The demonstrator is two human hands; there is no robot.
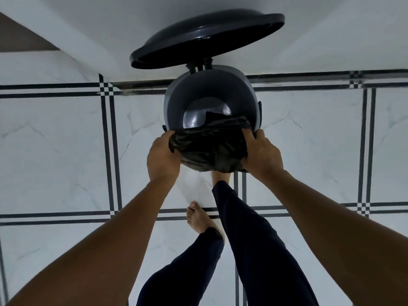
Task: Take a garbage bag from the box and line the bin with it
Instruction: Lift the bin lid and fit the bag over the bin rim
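A grey round pedal bin [176, 100] stands on the floor against a white wall, its dark lid [205, 38] tipped up and open. A black garbage bag [209, 149] is stretched over the bin's near rim, with part of it hanging down inside. My left hand [162, 157] grips the bag's left edge at the rim. My right hand [262, 153] grips its right edge. The bin's dark bottom [198, 115] shows past the bag. The box is not in view.
White floor tiles with black line borders [110, 151] surround the bin. My bare left foot [198, 217] stands on the floor; my right foot [220, 175] is at the bin's base, partly hidden by the bag. The white wall [331, 40] rises behind the bin.
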